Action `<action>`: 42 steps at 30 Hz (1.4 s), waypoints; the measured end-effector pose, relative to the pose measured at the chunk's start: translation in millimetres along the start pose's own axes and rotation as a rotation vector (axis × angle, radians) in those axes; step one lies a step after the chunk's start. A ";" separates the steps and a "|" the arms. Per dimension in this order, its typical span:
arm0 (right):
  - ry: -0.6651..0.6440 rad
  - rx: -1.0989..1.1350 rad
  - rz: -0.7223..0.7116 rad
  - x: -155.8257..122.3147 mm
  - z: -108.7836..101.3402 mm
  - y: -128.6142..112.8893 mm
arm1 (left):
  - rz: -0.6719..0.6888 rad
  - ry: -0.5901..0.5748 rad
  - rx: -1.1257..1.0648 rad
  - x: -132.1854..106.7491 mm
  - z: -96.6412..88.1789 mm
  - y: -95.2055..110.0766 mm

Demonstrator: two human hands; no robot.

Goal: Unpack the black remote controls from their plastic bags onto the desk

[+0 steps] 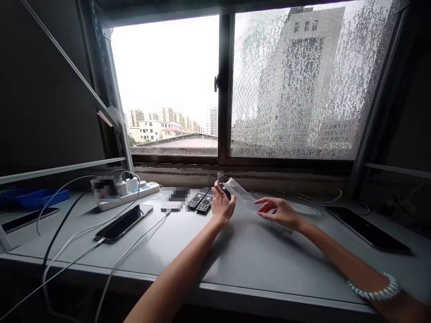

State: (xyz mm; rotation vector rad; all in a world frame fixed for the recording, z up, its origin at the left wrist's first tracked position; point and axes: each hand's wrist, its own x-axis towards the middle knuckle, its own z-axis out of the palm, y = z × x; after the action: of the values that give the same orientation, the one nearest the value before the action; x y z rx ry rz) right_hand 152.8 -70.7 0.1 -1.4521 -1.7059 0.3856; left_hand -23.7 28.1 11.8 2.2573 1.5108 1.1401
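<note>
My left hand (222, 205) is closed around a black remote control (222, 178), whose buttoned end sticks up above my fingers. A clear plastic bag (239, 190) spreads to the right from beside that hand; I cannot tell whether my fingers also grip it. My right hand (278, 212) hovers near the bag's right side, thumb and fingers apart, with nothing visible in it. Two more dark remotes, one (199, 198) behind the other (204, 204), lie side by side on the grey table (256, 260), just left of my left hand.
Left on the table are a phone (124, 223) on a cable, a white power strip (144, 190) with plugs and a blue tray (43, 197). A dark tablet-like slab (368, 229) lies at the right. Loose cables cross the front left edge. A window (164, 89) stands behind.
</note>
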 end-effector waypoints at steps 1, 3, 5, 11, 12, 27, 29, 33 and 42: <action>-0.033 0.008 0.008 -0.8 1.1 -1.4 | 0.017 0.033 -0.021 -0.1 -0.6 0.3; -0.079 0.020 0.026 -1.9 2.4 -2.8 | 0.045 0.093 -0.043 0.1 -1.8 1.0; -0.104 0.031 0.041 -2.0 2.9 -2.9 | 0.065 0.147 -0.057 0.2 -3.2 2.2; -0.126 0.174 0.109 0.5 3.0 -1.1 | 0.244 0.106 -0.092 -9.1 -0.8 10.8; -0.118 0.205 0.119 1.1 3.1 -0.7 | 0.287 0.074 -0.098 -12.8 1.3 13.0; 0.152 0.443 0.170 5.7 11.7 -5.3 | 0.698 -0.226 -0.258 -30.3 15.0 23.9; 0.279 0.496 0.208 8.7 7.3 -3.6 | 0.759 -0.213 -0.256 -28.6 14.6 23.2; 0.542 0.603 0.260 13.1 -11.5 -4.2 | 0.849 -0.351 -0.113 -29.5 15.9 21.9; 0.657 0.741 0.438 13.5 -37.4 -21.0 | 0.844 -0.661 0.033 -26.9 4.2 23.0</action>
State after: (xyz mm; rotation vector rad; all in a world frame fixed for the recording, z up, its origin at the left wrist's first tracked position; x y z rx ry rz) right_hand 167.4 -74.7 42.5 -1.1787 -0.6059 0.6091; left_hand -9.5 -4.4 8.3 2.9454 0.3212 0.3663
